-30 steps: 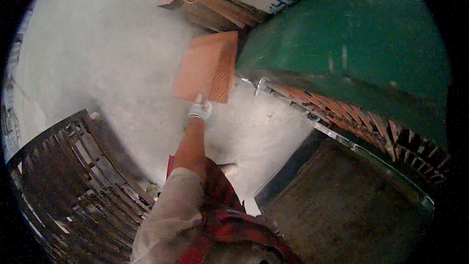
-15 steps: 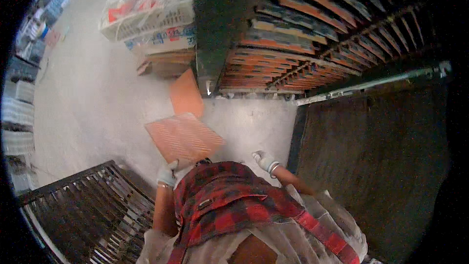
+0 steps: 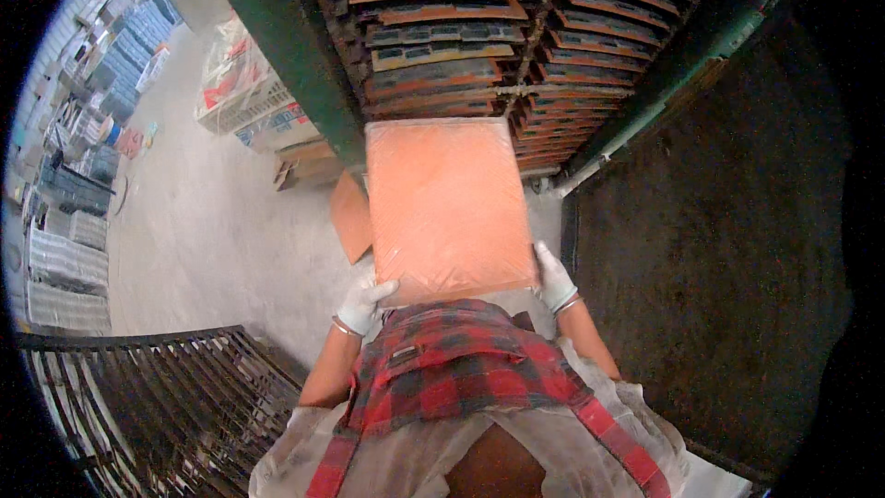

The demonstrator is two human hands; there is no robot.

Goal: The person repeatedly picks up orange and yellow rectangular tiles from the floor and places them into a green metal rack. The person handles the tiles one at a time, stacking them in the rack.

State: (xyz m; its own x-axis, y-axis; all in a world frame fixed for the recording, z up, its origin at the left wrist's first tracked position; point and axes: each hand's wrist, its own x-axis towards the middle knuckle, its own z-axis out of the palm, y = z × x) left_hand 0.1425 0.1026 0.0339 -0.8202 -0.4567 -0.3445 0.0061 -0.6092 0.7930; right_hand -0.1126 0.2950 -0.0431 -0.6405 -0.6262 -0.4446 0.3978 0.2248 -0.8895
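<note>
In front of my waist I hold a flat, orange square board (image 3: 447,207) with a faint diagonal pattern and a thin pale rim. My gloved left hand (image 3: 367,300) grips its near left corner, the thumb lying on top. Along the near right edge, my gloved right hand (image 3: 553,278) is closed on the board; its fingers underneath are hidden. The board's far edge reaches in front of a rack (image 3: 502,90) of many slots, several of them filled with orange and dark panels.
Beside the green rack post (image 3: 295,46), another orange sheet (image 3: 350,219) leans near some cardboard (image 3: 309,166) and a white crate (image 3: 244,106). A dark slatted rack (image 3: 175,397) stands at my lower left. A large dark panel (image 3: 701,249) fills the right side.
The board has swung up and right, from low at my left side to in front of me. My right hand, empty before, now grips its right edge. The view has turned toward the rack.
</note>
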